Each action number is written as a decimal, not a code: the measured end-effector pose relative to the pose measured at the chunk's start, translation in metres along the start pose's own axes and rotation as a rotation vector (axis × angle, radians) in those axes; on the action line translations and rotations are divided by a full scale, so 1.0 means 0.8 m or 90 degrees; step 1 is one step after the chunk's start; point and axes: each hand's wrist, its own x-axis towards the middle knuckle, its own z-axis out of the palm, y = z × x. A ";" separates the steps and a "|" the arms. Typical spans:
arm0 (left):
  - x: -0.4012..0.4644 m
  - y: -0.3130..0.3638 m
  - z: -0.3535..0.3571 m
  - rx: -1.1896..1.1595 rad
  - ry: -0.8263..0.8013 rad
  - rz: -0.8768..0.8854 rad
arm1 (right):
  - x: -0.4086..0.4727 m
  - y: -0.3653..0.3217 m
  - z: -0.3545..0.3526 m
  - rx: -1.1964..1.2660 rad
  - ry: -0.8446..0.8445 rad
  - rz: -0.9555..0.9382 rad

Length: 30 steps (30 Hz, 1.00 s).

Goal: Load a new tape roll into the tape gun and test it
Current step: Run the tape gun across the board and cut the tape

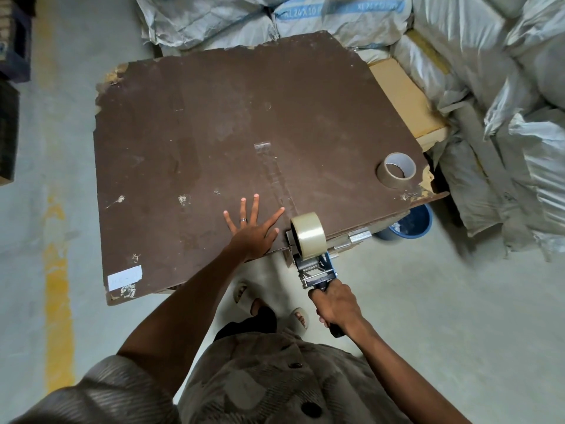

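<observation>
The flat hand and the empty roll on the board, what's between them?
In the head view, a clear tape strip stuck on the brown board lies between the left hand and the empty roll.

Patterned grey button shirt [275,384], finger ring [243,220], pale sandals [301,316].

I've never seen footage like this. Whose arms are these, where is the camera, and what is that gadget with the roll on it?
No machine here: a person wears a camera on the head, so you look down along their own arms. The left hand lies flat, fingers spread, on a worn brown board. The right hand grips the handle of a tape gun, a dispenser carrying a clear tape roll, held at the board's near edge. A strip of clear tape runs along the board towards the gun. A nearly used-up roll sits near the board's right corner. Sacks are piled behind, and a blue bucket stands below.
</observation>
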 end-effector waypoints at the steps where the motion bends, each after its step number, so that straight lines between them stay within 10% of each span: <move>1: 0.000 0.000 0.000 0.002 -0.001 0.000 | 0.000 0.000 0.001 0.001 -0.002 0.003; 30: -0.003 0.000 -0.009 0.006 -0.023 0.015 | -0.011 -0.005 -0.010 0.075 0.015 -0.013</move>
